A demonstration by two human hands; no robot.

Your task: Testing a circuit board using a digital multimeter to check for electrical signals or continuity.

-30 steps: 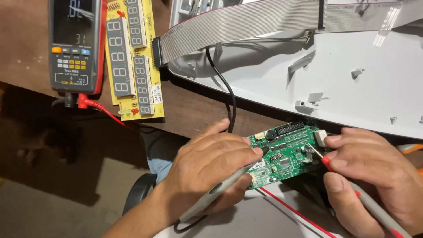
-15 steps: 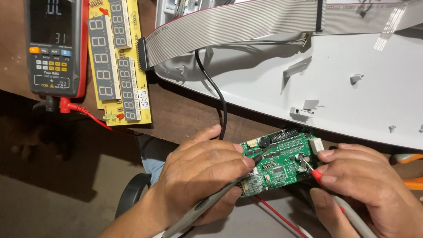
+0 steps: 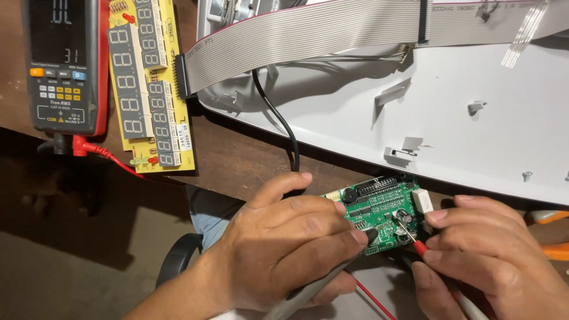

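Observation:
My left hand [image 3: 284, 243] grips a grey, black-tipped test probe [image 3: 323, 278] like a pen, its tip resting on the lower left of a small green circuit board [image 3: 379, 213]. A red-tipped probe [image 3: 419, 248] is pinched in my right hand [image 3: 486, 249], and its metal point touches the board near a small black capacitor. The board lies at the front edge of the brown table, between both hands. A multimeter [image 3: 62, 62] with a lit display stands at the far left, a red lead [image 3: 101, 151] plugged into its base.
A yellow display board [image 3: 145, 89] with several seven-segment digits lies beside the meter, joined by a grey ribbon cable [image 3: 332, 32] to a large white plastic housing [image 3: 474, 112]. A black cable [image 3: 278, 124] runs down toward the green board. Orange tool handles [image 3: 551, 237] show at the right edge.
The view has shifted, so everything sits further left and lower in frame. Both probes stay on the green board; the red tip has moved slightly nearer its middle.

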